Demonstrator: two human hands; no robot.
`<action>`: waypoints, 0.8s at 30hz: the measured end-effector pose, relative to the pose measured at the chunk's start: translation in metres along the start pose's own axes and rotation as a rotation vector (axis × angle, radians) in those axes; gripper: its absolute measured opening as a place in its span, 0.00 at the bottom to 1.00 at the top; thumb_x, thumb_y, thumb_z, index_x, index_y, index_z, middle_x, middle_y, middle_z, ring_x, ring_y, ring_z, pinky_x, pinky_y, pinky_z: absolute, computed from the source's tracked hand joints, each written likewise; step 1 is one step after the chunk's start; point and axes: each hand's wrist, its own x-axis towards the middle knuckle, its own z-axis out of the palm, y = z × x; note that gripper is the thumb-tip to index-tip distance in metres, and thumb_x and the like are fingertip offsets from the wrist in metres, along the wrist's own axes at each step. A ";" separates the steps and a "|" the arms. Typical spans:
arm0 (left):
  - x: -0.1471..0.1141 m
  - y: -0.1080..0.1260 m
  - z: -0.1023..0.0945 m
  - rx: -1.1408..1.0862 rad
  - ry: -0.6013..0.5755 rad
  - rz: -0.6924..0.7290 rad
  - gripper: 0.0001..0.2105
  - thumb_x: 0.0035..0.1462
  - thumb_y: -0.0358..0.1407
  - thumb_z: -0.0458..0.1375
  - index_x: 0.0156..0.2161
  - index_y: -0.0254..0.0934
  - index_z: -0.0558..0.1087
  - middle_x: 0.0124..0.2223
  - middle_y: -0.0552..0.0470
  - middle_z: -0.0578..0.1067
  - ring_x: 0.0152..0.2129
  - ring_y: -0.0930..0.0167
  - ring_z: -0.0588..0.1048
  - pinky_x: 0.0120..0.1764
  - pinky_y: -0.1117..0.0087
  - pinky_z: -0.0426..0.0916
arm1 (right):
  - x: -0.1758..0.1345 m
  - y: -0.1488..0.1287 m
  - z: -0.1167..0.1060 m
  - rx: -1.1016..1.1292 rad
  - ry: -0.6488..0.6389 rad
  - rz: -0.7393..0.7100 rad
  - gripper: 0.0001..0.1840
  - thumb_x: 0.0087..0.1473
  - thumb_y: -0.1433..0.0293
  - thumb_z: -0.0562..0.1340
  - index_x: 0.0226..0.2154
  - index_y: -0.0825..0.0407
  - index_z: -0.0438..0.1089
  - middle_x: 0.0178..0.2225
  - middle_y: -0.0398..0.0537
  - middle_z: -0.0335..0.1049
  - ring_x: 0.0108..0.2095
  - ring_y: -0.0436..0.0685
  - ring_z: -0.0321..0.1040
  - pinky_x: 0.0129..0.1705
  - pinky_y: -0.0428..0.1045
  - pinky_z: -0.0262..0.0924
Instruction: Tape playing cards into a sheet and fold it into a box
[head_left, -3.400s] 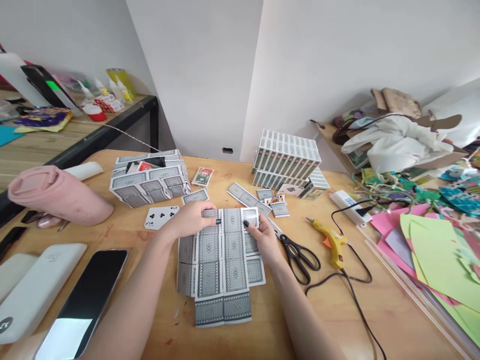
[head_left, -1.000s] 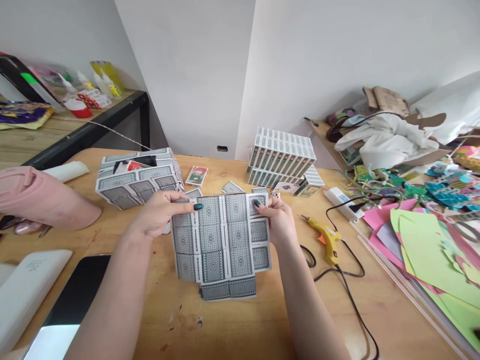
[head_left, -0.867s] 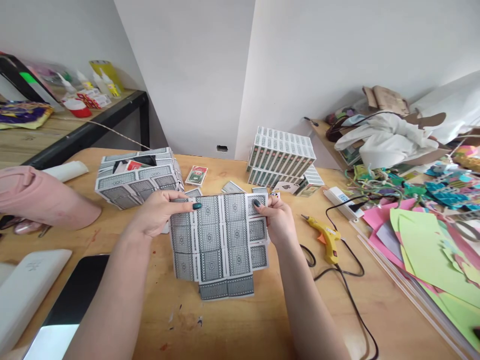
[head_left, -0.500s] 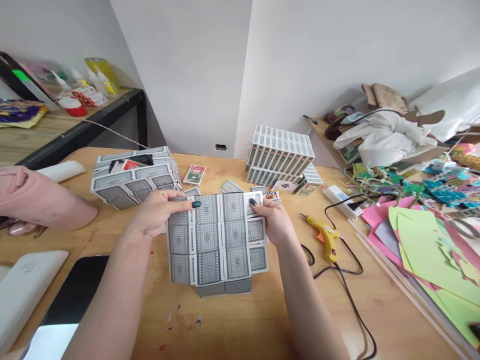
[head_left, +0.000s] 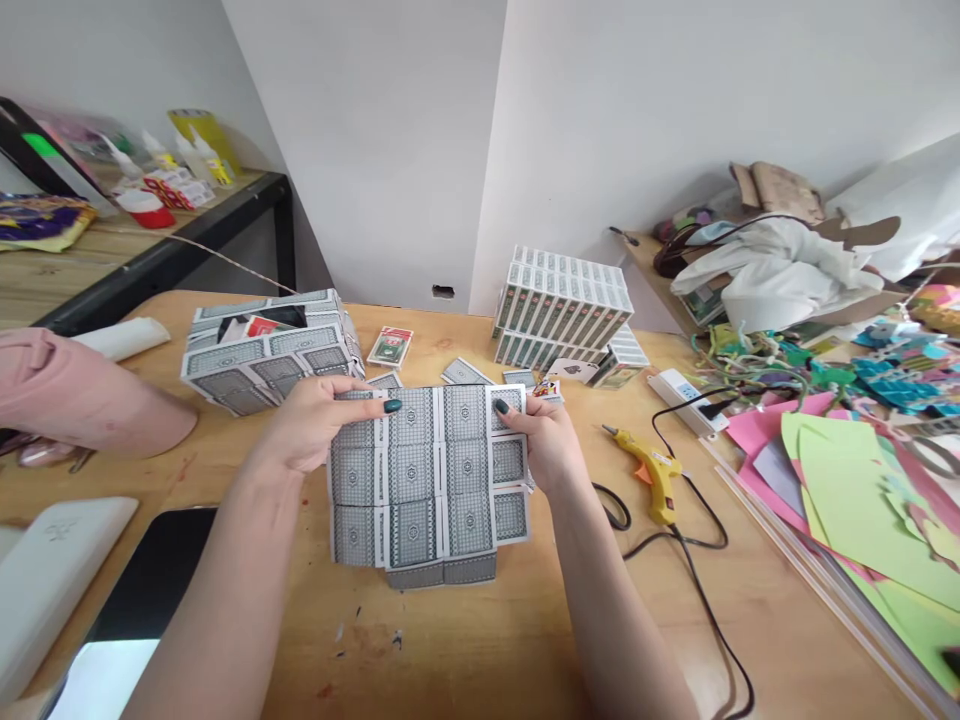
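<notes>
A panel of joined playing cards point(head_left: 412, 475), grey patterned backs toward me, hangs upright above the wooden table. My left hand point(head_left: 319, 425) pinches its top left edge, thumb in front and fingers behind. At the top right corner, my right hand point(head_left: 547, 430) grips it the same way. Narrow white strips run between the card columns, and a lower row of cards juts out at the bottom. Beyond my left hand stands a box built of playing cards point(head_left: 262, 362) with dark and red items inside. Loose playing cards point(head_left: 465, 371) lie behind the panel.
Stacked card packs point(head_left: 562, 305) stand at the back, with a single card pack point(head_left: 390, 347) left of them. Right of my arm lie a yellow glue gun point(head_left: 654, 475), its cord, a power strip point(head_left: 684, 398) and coloured paper point(head_left: 862, 500). A phone point(head_left: 150, 575) lies at left.
The panel has shifted slightly left and its lower edge has swung a little. Both hands keep their hold on it.
</notes>
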 end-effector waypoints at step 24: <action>0.011 -0.008 -0.013 0.436 -0.006 -0.014 0.15 0.35 0.41 0.66 0.31 0.37 0.74 0.28 0.53 0.76 0.26 0.69 0.74 0.29 0.70 0.67 | -0.002 -0.001 -0.002 -0.175 -0.098 -0.025 0.14 0.34 0.64 0.70 0.26 0.54 0.71 0.24 0.45 0.74 0.27 0.54 0.69 0.30 0.48 0.61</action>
